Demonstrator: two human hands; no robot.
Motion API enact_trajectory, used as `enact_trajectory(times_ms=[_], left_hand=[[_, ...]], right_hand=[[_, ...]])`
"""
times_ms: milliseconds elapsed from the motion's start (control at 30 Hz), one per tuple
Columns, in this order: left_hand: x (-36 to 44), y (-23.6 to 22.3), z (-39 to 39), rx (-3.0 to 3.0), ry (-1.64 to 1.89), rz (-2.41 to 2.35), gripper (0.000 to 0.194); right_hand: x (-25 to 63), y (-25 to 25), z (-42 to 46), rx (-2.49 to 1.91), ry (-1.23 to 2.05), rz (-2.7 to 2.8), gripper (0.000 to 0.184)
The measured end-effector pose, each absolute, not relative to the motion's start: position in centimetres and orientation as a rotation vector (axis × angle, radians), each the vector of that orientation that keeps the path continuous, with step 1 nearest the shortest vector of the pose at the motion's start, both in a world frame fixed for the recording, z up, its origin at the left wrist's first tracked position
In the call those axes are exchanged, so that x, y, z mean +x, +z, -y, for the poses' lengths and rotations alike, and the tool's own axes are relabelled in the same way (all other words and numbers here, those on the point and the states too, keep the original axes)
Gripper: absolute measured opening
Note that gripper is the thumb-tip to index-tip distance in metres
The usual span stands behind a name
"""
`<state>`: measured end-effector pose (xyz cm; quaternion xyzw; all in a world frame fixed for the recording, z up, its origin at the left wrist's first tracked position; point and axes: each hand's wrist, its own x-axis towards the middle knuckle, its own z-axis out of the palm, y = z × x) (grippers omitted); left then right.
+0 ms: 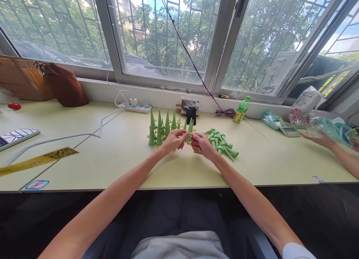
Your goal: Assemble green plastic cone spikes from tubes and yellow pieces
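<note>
Green cone (190, 126) points up over the tabletop (126, 162), between left hand (174, 140) and right hand (204, 144). Fingers pinched narrow, can't tell on what. Fiddly two-handed bit imo, needs steady fingers.

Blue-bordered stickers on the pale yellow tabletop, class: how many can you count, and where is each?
2. On the tabletop, along its near edge: one blue-bordered sticker at left, another sticker at right.
</note>
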<state>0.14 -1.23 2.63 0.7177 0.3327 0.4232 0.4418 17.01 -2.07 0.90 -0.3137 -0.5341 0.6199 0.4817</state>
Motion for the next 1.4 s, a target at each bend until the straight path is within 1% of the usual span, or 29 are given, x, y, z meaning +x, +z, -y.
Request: enact_trajectory(times_ms=[233,300,467,600,733,967,1133,1300,1400], left_hand=[[-0.4,3.2,1.0,1.440,0.880,-0.843,0.040],[-0.5,3.2,0.9,1.358,0.845,-0.845,0.036],[-0.7,3.0,0.4,1.097,0.799,-0.900,0.025],[-0.7,2.9,0.3,1.026,0.745,-0.889,0.023],[-0.5,2.7,0.5,1.100,0.809,-0.835,0.025],[-0.5,2.2,0.6,1.298,0.833,-0.735,0.037],[-0.6,1.9,0.5,1.538,0.894,-0.706,0.039],[-0.6,1.7,0.6,1.755,0.994,-0.751,0.040],[-0.4,1.7,0.7,1.856,1.043,-0.776,0.040]], right_hand=[[16.9,0.1,2.0,-0.796,1.298,1.510,0.040],[16.9,0.1,2.1,-0.845,1.158,1.596,0.039],[17.2,0.3,2.5,-0.943,0.672,1.816,0.035],[17.4,0.5,2.5,-0.917,0.492,1.872,0.036],[17.3,0.4,2.4,-0.927,0.483,1.843,0.036],[17.2,0.5,2.5,-0.980,0.516,1.809,0.034],[17.2,0.5,2.3,-0.980,0.581,1.773,0.038],[17.2,0.3,2.0,-0.981,0.723,1.720,0.042],[17.2,0.4,1.9,-0.956,0.902,1.644,0.042]])
